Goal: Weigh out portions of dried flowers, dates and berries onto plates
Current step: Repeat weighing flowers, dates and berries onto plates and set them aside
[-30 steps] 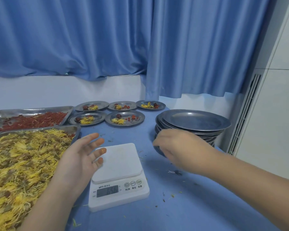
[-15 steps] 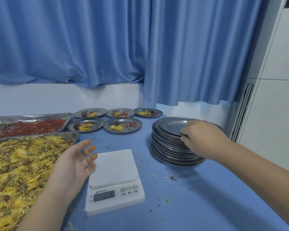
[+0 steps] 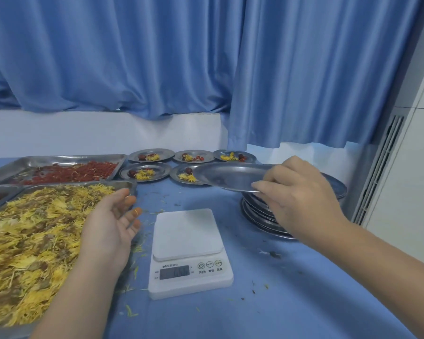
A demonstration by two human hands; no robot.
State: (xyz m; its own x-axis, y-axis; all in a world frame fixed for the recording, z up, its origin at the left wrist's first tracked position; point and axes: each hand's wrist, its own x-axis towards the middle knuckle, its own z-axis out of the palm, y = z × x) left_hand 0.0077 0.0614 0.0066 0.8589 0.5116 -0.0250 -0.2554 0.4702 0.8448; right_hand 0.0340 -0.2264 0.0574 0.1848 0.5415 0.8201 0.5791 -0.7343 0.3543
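Nearest, on the blue tabletop (image 3: 304,302): a white scale (image 3: 189,250), display digits too blurred to read. Scattered around it, petal scraps.

Left of the scale, the left hand (image 3: 110,226): hovers palm turned inward and up, fingers loosely spread, tips stained orange, gripping nothing. Hangs over the near corner of a steel tray (image 3: 123,184) heaped with yellow dried flowers (image 3: 34,236).

Right of the scale, the right hand (image 3: 296,194): pinches the near rim of an empty plate (image 3: 228,176), fingers curled over the edge. Holds that plate slightly tilted, just above a stack of plates (image 3: 262,214) and reaching leftward from it.

Farther back on the left, a second tray (image 3: 59,158) spread with red berries (image 3: 78,171), and at the far left edge the corner of a third tray (image 3: 0,192).

Behind the held plate, two filled plates in a front row (image 3: 162,170), the right one partly hidden by it; behind those, three more in a back row (image 3: 207,152). On each, a small tuft of yellow flowers with dark dates or red berries.

Beyond, a white ledge (image 3: 83,133) and blue curtains (image 3: 157,57).
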